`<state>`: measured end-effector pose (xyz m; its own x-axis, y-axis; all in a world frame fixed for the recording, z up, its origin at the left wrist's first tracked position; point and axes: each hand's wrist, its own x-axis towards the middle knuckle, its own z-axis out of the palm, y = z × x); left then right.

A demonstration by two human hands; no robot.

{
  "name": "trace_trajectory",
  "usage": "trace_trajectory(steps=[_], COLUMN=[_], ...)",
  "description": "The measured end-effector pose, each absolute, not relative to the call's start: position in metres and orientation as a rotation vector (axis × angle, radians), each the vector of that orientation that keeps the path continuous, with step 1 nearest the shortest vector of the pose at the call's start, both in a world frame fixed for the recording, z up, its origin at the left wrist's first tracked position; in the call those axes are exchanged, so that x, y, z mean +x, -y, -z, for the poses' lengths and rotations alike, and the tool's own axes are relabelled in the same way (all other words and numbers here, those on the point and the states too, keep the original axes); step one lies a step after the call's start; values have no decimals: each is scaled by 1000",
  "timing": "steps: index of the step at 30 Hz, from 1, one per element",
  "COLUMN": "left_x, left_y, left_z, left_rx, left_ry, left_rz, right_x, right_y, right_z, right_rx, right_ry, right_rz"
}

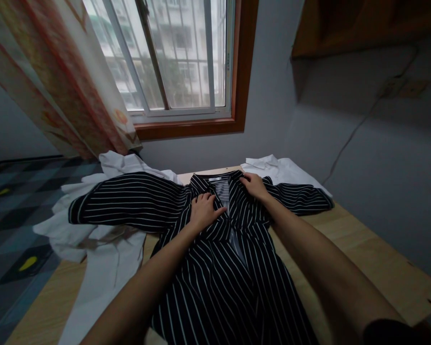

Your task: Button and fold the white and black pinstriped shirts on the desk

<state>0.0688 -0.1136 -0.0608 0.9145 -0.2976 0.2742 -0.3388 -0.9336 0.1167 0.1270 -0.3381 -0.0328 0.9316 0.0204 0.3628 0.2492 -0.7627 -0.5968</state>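
A black dress with thin white stripes (pixel 215 268) lies front up, its collar toward the window and its sleeves spread to both sides. My left hand (pixel 204 211) rests on the chest beside the neck opening, fingers flat and thumb stretched out. At the right side of the collar, my right hand (pixel 254 186) has its fingers closed on the edge of the striped cloth. Between the hands the neckline gapes, showing the striped inside and a pale label at the back of the neck. The lower end of the dress runs out of view.
Beneath the dress is a wooden table (pixel 345 249). White garments (pixel 104 254) lie crumpled at the left, partly under the sleeve, and another white garment (pixel 273 167) lies at the back right. Behind are a window (pixel 179 62), a curtain (pixel 68 76) and a wall shelf (pixel 366 28).
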Motion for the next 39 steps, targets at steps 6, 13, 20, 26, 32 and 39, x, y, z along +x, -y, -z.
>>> trace_trajectory(steps=[6,13,20,26,32,39], left_x=[65,54,69,103,126,140], left_y=[117,118,117,113,112,108], left_z=[56,52,38,25,31,28], left_rx=[2852,2873,2837,2968,3044,2951], left_ry=[467,466,331,202,271,233], left_rz=[-419,-424,-386,-438,-105,-97], right_x=[149,147,137,118,116,126], right_y=[314,277,279,257,259,270], right_z=[-11,25,60,51,51,43], right_rx=[-2879,-2966,-2657,-2748,-2712,-2611], right_ry=[692,365,80,128,-13,-48], right_rz=[627,788,438,311,144,23])
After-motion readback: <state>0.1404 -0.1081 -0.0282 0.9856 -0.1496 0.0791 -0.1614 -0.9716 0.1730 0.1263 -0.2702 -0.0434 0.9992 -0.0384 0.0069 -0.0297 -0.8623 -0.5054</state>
